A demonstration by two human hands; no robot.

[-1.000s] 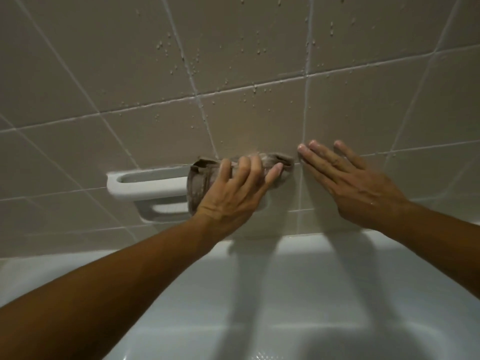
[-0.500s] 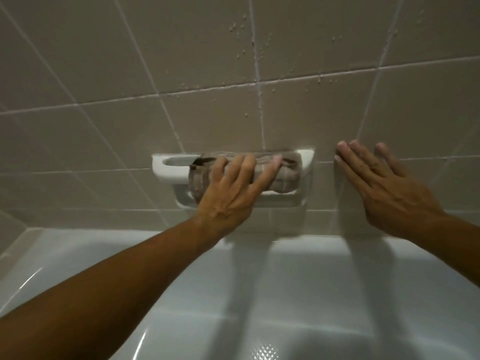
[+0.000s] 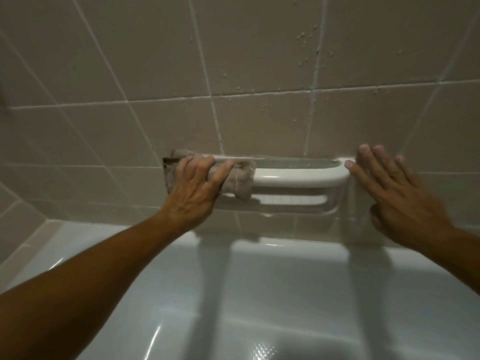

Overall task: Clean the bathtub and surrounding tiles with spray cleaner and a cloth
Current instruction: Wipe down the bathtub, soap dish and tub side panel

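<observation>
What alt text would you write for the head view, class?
The left hand grips a cloth on the left end of a white wall soap dish, while the right hand lies flat on the tiles above the bathtub.

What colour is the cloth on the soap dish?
Greyish brown cloth, clearest in the head view.

View: one head-worn wide-angle camera; no second view shares the scene.
Position: above the white bathtub (image 3: 259, 294), close to the wall.
Facing: forward and down at the beige wall tiles (image 3: 259, 48) and the ceramic grab bar (image 3: 293, 178).
Nearness: both forearms reach in from the bottom corners.
Distortion: grout lines fan outward toward the edges.
</observation>
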